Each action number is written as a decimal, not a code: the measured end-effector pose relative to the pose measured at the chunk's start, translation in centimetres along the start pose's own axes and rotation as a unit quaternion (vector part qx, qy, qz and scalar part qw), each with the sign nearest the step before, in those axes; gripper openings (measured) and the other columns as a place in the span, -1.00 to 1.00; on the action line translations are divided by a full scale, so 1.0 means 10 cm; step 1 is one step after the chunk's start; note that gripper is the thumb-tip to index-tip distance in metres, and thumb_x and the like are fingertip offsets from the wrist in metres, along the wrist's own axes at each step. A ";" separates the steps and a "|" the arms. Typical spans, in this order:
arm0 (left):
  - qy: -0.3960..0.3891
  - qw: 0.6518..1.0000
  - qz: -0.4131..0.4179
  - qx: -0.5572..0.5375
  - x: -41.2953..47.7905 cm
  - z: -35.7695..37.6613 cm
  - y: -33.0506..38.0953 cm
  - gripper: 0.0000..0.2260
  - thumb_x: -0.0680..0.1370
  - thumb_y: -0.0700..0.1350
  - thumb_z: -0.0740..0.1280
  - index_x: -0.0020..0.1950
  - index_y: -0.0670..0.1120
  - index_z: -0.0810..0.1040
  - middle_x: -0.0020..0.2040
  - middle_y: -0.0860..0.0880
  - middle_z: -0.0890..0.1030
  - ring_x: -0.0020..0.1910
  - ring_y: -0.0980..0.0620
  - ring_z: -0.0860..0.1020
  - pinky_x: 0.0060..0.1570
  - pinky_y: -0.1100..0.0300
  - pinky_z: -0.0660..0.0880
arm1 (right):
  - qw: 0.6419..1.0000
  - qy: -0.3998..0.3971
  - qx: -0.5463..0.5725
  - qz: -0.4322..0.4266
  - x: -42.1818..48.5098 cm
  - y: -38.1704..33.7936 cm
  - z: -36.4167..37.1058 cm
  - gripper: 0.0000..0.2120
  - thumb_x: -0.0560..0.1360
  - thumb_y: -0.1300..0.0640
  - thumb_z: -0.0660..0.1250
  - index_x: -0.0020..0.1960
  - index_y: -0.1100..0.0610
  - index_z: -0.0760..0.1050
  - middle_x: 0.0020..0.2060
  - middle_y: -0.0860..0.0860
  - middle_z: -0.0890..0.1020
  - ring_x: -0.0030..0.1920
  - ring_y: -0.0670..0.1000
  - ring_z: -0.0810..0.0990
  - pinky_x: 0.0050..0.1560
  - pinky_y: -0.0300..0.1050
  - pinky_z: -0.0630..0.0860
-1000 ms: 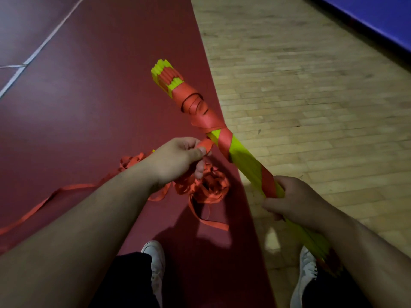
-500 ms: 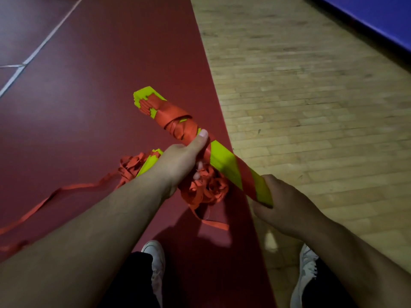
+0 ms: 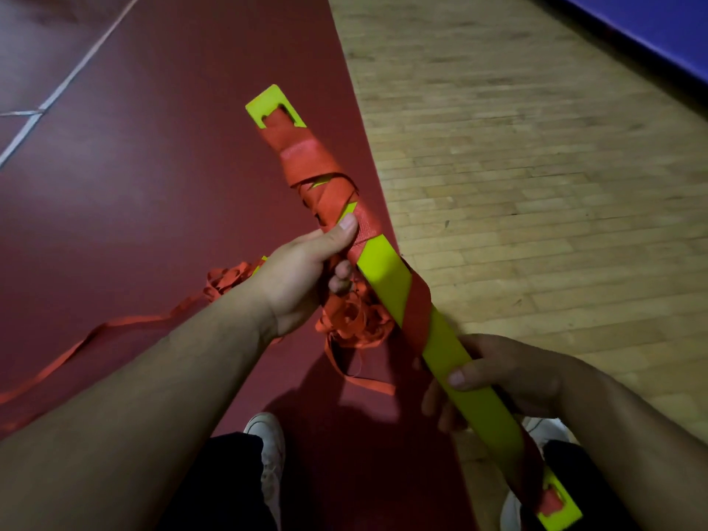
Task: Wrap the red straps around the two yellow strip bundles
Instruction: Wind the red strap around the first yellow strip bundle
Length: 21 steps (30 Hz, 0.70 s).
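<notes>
We hold one yellow strip bundle [image 3: 387, 272] slantwise above the floor, its far end up and to the left, its near end low beside the right shoe [image 3: 544, 431]. Our left hand [image 3: 302, 274] grips the bundle at mid-length, thumb pressed flat on the red strap [image 3: 320, 174] where the wound turns end, fingers curled beneath. Our right hand [image 3: 498, 377] clasps the bundle nearer us, thumb across its top face, fingers under it. Between the hands one strap turn crosses the yellow face diagonally. A loose strap heap [image 3: 356, 320] lies on the dark red mat [image 3: 153, 185], below the bundle, just beside the left hand.
</notes>
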<state>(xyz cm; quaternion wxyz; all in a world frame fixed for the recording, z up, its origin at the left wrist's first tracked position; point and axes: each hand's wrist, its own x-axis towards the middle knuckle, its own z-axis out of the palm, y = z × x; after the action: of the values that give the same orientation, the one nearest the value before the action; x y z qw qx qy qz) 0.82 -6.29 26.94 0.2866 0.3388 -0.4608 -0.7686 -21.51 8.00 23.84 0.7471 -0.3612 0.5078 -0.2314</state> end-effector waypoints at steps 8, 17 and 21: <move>0.101 0.927 -0.019 0.361 -0.06 -0.01 0.10 -0.34 0.47 0.47 0.08 -0.36 -0.08 0.56 -0.49 -0.15 0.53 -0.49 -0.06 0.45 -0.49 0.22 0.34 | 0.985 0.122 -0.116 -0.026 0.04 -0.04 0.06 -0.49 0.23 0.01 0.54 0.07 0.27 0.57 -0.28 0.15 0.65 -0.29 0.18 0.62 -0.26 -0.02 0.57; 0.022 0.949 -0.041 0.312 -0.04 -0.01 0.03 -0.74 0.51 0.11 0.44 -0.08 -0.06 0.51 -0.41 0.08 0.58 -0.44 0.06 0.52 -0.44 0.22 0.40 | 0.961 0.194 -0.193 -0.043 0.06 -0.05 0.09 -0.95 0.53 0.26 0.41 -0.03 0.19 0.56 -0.25 0.14 0.72 -0.28 0.10 0.69 -0.30 -0.14 0.56; 0.029 0.937 -0.030 0.347 -0.04 -0.05 0.00 -0.79 0.53 -0.01 0.45 -0.18 -0.01 0.45 -0.40 0.06 0.61 -0.42 0.06 0.53 -0.38 0.21 0.41 | 0.954 0.215 -0.201 -0.052 0.09 -0.04 0.12 -0.92 0.51 0.24 0.44 -0.06 0.22 0.54 -0.38 0.03 0.65 -0.35 0.11 0.63 -0.34 -0.09 0.55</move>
<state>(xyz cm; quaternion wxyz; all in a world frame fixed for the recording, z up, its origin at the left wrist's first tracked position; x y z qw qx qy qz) 1.43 -6.31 26.90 0.1410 0.4531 -0.6799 -0.5591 -20.06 7.47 23.95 0.5192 -0.4717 0.6726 -0.2356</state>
